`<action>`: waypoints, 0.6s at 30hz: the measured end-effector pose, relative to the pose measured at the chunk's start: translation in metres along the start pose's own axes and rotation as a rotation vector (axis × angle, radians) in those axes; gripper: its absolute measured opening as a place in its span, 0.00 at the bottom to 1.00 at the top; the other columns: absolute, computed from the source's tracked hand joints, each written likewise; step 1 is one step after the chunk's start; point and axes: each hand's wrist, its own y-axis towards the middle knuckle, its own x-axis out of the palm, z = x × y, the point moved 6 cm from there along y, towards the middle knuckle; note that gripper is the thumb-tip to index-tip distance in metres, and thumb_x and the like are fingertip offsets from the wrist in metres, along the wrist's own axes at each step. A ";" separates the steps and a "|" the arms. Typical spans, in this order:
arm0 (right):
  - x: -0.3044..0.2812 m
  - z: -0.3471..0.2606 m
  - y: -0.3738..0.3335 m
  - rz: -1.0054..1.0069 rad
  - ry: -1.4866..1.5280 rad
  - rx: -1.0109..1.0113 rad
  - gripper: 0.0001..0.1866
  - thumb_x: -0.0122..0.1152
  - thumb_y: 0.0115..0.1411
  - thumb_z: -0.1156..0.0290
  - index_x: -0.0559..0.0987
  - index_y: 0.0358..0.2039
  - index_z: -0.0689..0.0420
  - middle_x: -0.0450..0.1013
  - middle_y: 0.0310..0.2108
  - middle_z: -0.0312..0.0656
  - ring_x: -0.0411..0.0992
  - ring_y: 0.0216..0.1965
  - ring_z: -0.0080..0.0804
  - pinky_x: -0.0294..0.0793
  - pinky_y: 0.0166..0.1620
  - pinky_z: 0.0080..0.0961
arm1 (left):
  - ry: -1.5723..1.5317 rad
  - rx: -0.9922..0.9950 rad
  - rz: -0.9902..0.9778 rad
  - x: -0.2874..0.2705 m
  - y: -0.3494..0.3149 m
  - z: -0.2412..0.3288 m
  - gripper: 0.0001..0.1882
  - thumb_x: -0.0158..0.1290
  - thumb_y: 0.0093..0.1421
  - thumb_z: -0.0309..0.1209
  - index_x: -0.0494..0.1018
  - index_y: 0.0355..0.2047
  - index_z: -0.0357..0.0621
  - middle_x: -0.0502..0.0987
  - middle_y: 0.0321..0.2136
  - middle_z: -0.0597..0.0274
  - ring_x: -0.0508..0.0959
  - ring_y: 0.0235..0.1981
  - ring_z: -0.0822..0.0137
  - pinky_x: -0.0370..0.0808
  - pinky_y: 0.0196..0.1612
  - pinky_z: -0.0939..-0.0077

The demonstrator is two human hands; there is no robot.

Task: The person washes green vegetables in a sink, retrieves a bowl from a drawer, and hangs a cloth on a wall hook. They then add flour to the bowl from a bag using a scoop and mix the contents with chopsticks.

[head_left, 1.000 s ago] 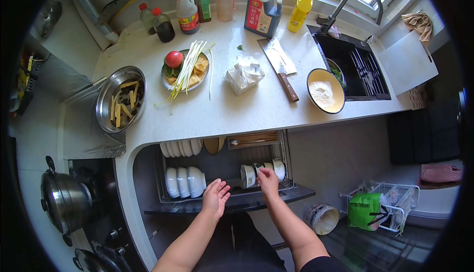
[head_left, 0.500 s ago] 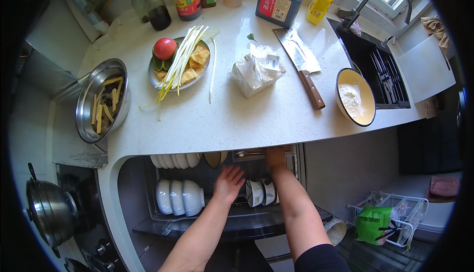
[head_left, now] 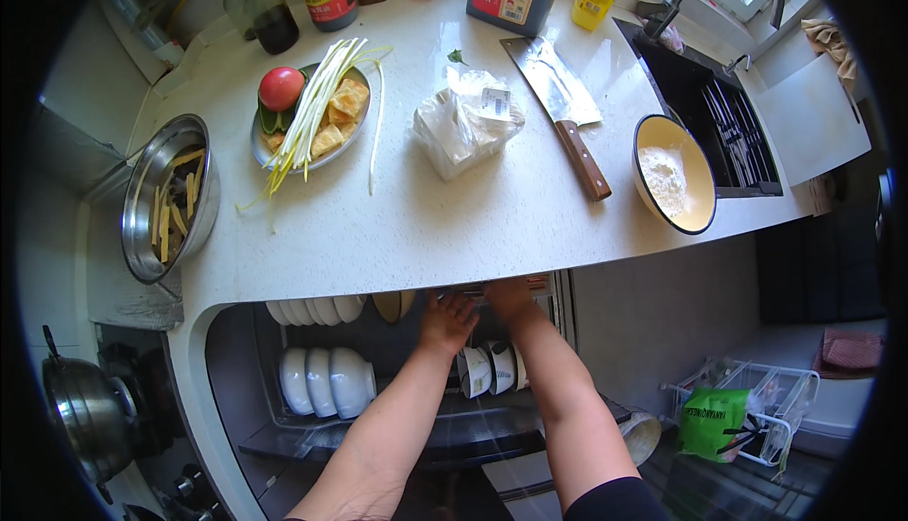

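Both my arms reach into a pulled-out dish drawer (head_left: 397, 441) below the counter. My left hand (head_left: 448, 322) is open, its fingers apart and pointing at the far part of the drawer, close to the cutlery tray there. My right hand (head_left: 511, 300) is just to the right, at the same tray. Its fingers are hidden under the counter edge, so what they hold cannot be made out. Long wooden utensils (head_left: 538, 284) lie beside it. White bowls (head_left: 326, 381) stand on edge to the left of my left hand. White cups or small bowls (head_left: 487, 370) sit between my forearms.
On the counter (head_left: 378, 237) are a plastic-wrapped block (head_left: 463, 129), a cleaver (head_left: 567, 124), a bowl of white powder (head_left: 673, 181) and a plate with a tomato (head_left: 281, 89) and pale stalks. A metal basin (head_left: 203, 209) stands left; a black sink (head_left: 728, 133) is at right.
My left hand has moved farther in toward the cutlery tray and nearer my right hand. My right hand has shifted slightly left. The whole view has shifted a little.
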 end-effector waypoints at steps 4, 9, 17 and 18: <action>-0.033 -0.007 -0.018 -0.119 -0.138 -0.088 0.10 0.54 0.53 0.69 0.81 0.31 0.57 0.76 0.41 0.48 0.78 0.33 0.41 0.78 0.35 0.40 | 0.117 0.017 -0.017 -0.003 -0.021 0.005 0.31 0.40 0.66 0.48 0.52 0.62 0.41 0.60 0.61 0.51 0.60 0.61 0.52 0.52 0.63 0.50; -0.145 -0.035 -0.090 0.198 -0.016 -0.023 0.08 0.54 0.49 0.73 0.76 0.31 0.56 0.73 0.30 0.40 0.76 0.31 0.37 0.76 0.27 0.30 | 0.232 0.041 -0.032 -0.018 -0.124 0.009 0.18 0.47 0.64 0.37 0.65 0.51 0.41 0.73 0.46 0.52 0.73 0.48 0.55 0.69 0.53 0.57; -0.223 -0.101 -0.268 0.547 1.752 0.846 0.12 0.54 0.64 0.74 0.75 0.47 0.61 0.73 0.43 0.37 0.69 0.44 0.22 0.66 0.50 0.20 | 0.145 0.073 0.268 -0.110 -0.310 0.041 0.07 0.51 0.61 0.34 0.72 0.34 0.45 0.76 0.28 0.61 0.76 0.32 0.64 0.75 0.40 0.66; -0.210 -0.118 -0.290 0.598 1.955 1.077 0.17 0.55 0.64 0.71 0.72 0.53 0.59 0.70 0.45 0.34 0.67 0.46 0.19 0.64 0.51 0.18 | 0.104 0.066 0.343 -0.137 -0.315 0.044 0.07 0.51 0.61 0.35 0.71 0.33 0.46 0.75 0.28 0.62 0.75 0.33 0.63 0.73 0.42 0.63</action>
